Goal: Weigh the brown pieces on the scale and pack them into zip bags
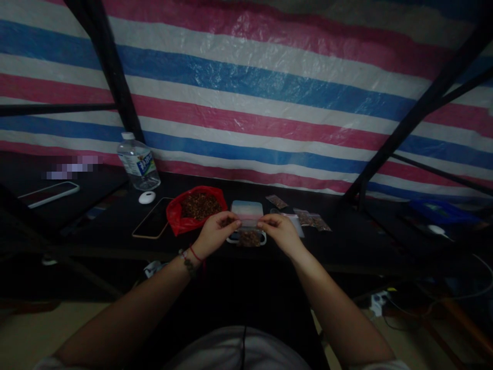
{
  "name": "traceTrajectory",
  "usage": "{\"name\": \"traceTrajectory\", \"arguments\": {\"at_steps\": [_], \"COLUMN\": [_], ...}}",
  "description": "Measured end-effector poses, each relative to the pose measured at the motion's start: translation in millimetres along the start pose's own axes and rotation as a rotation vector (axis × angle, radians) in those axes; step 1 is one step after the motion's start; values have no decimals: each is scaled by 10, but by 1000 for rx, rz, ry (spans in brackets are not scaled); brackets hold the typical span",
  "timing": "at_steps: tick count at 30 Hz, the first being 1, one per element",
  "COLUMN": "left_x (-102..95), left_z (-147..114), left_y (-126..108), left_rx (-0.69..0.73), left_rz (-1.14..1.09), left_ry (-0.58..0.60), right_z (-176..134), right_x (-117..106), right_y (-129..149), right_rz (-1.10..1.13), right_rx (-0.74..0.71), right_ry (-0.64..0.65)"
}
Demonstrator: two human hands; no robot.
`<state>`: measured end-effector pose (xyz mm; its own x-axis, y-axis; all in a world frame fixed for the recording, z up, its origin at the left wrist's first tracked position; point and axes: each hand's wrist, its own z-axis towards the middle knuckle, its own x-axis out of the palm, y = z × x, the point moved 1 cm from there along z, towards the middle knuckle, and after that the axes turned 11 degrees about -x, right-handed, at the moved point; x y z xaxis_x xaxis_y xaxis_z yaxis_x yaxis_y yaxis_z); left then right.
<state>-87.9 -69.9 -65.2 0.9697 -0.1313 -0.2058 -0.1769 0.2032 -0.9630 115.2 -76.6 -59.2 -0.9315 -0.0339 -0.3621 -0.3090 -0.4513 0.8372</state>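
My left hand (216, 232) and my right hand (283, 234) meet in the middle of the dark table. Between them they pinch the two upper corners of a small clear zip bag (250, 238), with brown bits in its lower part. Behind and under this bag is a small white-rimmed case with a raised pale lid (247, 207); the bag hides much of its base. To the left of my left hand lies an open red plastic bag (175, 220) full of loose brown bits (201, 204). Small filled zip bags (311, 220) lie right of my right hand, beside clear flat plastic (297, 225).
A phone (152, 220), a white mouse-like thing (147, 198) and a clear bottle (139, 163) stand or lie on the left. Another phone (52, 193) is farther left. Dark metal posts (115, 72) rise before a striped plastic sheet (250, 118). A blue object (439, 209) lies far right.
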Motion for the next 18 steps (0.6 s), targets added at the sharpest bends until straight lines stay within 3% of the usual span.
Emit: {"name": "traceTrajectory", "arguments": {"at_steps": [7,18], "left_x": [-11,22], "left_z": [7,-70], "left_y": [-8,-63], "left_rx": [-21,38], "left_rz": [107,101], "left_ry": [-10,50], "right_z": [-8,-35], "right_x": [29,82], "right_y": [34,17], "right_rz": [44,77], "right_rx": [12,-62], "right_ry": [-96,-102]}}
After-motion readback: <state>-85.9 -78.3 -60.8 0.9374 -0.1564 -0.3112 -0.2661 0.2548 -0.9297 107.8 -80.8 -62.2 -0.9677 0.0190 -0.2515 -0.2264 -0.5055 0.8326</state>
